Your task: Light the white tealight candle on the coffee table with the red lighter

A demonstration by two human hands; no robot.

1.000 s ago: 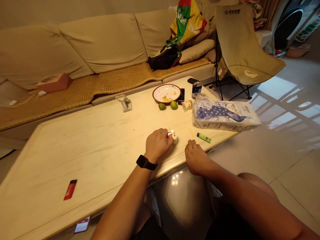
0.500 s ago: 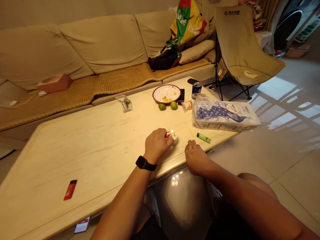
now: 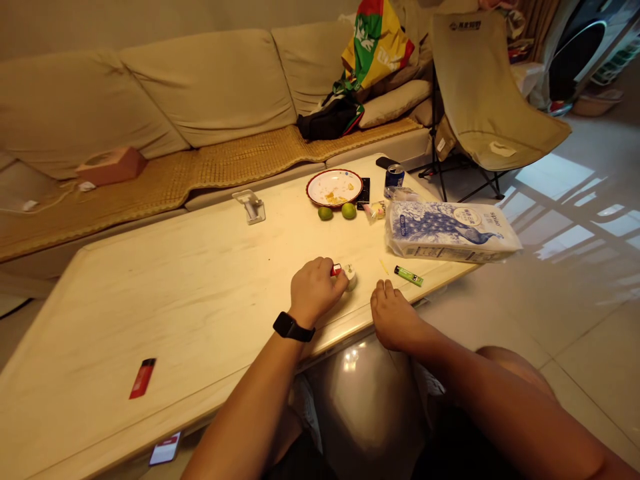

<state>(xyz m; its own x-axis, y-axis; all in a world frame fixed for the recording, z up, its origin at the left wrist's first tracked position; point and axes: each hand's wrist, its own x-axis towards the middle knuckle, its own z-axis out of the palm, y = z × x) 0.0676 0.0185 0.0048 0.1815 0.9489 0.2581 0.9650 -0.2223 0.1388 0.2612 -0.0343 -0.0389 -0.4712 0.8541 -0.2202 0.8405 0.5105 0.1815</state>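
Observation:
My left hand [image 3: 317, 287], with a black watch on the wrist, is closed around a red lighter [image 3: 335, 269]. The lighter's metal top points toward a small whitish cylinder [image 3: 351, 279] that looks like a candle; it stands just beyond my thumb, and I see no flame on it. My right hand [image 3: 393, 313] rests on the table's near edge, fingers side by side and nothing visible in them. Close to it lie a thin yellow stick [image 3: 384, 267] and a green lighter [image 3: 409, 276].
Another red lighter [image 3: 143, 379] lies at the table's left. Farther back are a plate [image 3: 320, 193] with food scraps, two limes [image 3: 349, 211], a can [image 3: 395, 176] and a large tissue pack [image 3: 450, 230]. A white stand [image 3: 250, 207] sits near the sofa [image 3: 210, 93].
The small bright flame at the lighter's top beside the whitish cylinder no longer shows. Both hands stay in nearly the same place.

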